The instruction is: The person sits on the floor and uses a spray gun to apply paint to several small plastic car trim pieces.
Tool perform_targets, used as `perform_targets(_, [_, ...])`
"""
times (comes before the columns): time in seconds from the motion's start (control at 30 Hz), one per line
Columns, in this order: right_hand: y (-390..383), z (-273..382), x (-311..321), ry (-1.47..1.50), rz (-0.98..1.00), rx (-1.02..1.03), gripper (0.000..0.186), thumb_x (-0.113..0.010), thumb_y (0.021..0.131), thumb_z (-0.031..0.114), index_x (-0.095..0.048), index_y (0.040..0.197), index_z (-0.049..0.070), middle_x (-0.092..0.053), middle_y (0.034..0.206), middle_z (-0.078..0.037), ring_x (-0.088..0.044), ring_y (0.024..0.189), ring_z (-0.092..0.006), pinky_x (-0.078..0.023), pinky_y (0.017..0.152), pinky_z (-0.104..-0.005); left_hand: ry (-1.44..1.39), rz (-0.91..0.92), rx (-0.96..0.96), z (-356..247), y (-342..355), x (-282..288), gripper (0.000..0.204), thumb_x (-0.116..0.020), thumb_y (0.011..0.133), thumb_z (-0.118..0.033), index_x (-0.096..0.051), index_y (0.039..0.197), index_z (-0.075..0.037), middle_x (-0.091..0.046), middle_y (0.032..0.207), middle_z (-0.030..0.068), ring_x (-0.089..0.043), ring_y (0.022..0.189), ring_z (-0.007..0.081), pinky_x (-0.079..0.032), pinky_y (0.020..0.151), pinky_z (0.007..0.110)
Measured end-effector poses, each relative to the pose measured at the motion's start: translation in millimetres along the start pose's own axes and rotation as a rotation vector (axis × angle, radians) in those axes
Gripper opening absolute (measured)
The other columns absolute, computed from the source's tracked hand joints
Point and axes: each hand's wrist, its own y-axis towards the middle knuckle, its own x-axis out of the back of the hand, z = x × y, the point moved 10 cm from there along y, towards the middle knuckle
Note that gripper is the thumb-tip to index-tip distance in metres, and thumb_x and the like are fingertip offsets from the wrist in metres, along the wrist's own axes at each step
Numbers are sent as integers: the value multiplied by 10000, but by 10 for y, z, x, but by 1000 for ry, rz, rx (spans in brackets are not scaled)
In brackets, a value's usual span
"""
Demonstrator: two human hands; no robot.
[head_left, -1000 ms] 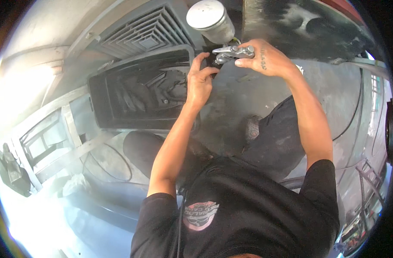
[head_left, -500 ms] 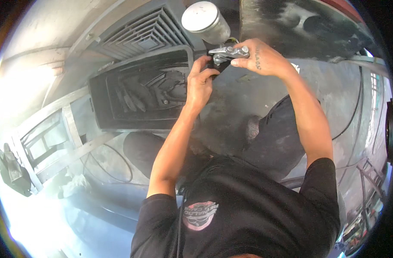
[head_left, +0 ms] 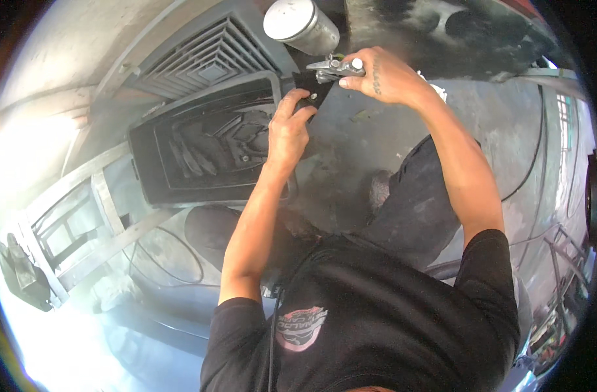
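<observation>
While the head view shows both hands close together near 12 o'clock, the step in hand looks like spraying a small dark flat piece point(head_left: 306, 81). That piece lies at 12 o'clock, in the grip of the left hand point(head_left: 289, 134), whose thumb and fingers appear to pinch its edge. Just beyond, toward 1 o'clock, the right hand point(head_left: 391, 80) has its grip wrapped around a silver metal spray gun point(head_left: 341, 68); whether the trigger is pulled cannot be told. A pale cylindrical cup point(head_left: 305, 29) leans above the gun at 12 o'clock.

The next move seems to call for a steady pinch, with the nozzle aimed at the piece and clear of the left fingertips.

At 10 o'clock a black rectangular tray point(head_left: 142, 166) stands just beside the left hand; a grey square louvred vent point(head_left: 210, 68) is behind it at 11. A dark panel with a pale smear point(head_left: 403, 42) borders the right hand at 1 o'clock and could limit swings that way. A thin black hose point(head_left: 532, 166) runs at 3 o'clock, well apart. Haze and glare blur a pale slatted frame point(head_left: 106, 202) at 9 o'clock.
</observation>
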Motion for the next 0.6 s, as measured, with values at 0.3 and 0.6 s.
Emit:
perform_targets(0.3, [21,-18,-83,60,-40,39,395,-755,894,329,-738,1151,30,-736,935,-221,-708,929,-385,-529,842,-476,-54,-3,-17,-108,-8,2,276,-621,790,153,-733,962,-31,-665,1285,126,-691,1143,339,-580,925,411])
perform_targets(0.6, [60,-138,-51,-15,-105,49,391,-754,897,291,-732,1188,30,-751,984,-218,-715,928,-388,-527,840,-466,71,-26,-45,-66,46,152,250,-640,792,135,-738,941,-40,-667,1278,123,-678,1180,341,-579,956,413])
